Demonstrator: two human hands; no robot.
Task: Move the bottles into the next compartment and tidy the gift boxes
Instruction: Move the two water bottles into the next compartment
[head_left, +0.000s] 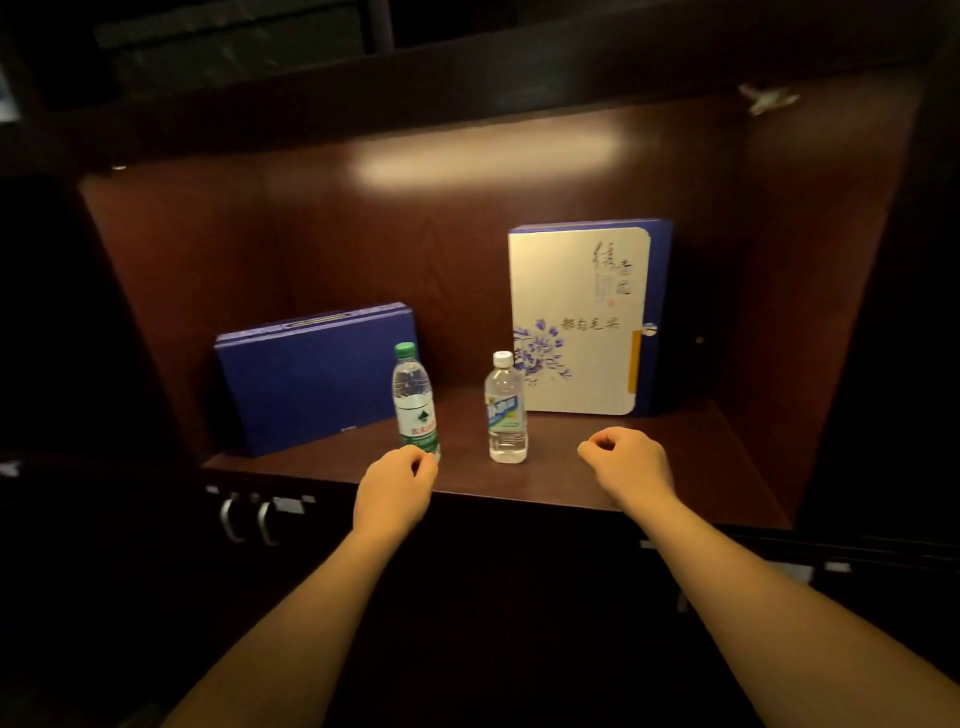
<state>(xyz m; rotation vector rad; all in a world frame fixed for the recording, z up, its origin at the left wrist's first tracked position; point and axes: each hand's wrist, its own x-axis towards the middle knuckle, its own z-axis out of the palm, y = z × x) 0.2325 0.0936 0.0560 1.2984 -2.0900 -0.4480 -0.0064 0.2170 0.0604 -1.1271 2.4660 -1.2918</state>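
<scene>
Two clear water bottles stand upright near the front of a dark wooden shelf (571, 483). The green-capped bottle (413, 395) is on the left, the white-capped bottle (505, 410) just right of it. My left hand (397, 480) hovers in front of the green-capped bottle's base, fingers loosely curled, holding nothing. My right hand (626, 460) is curled the same way, to the right of the white-capped bottle and apart from it. A blue gift box (311, 379) leans against the back wall on the left. A white-fronted gift box (582, 322) with blue flowers stands upright on the right.
The compartment has dark wooden side walls and a glossy back panel (467, 218). Below the shelf at the left are cabinet doors with two metal handles (249, 519). Another dim compartment lies above, and darkness hides the spaces to the left and right.
</scene>
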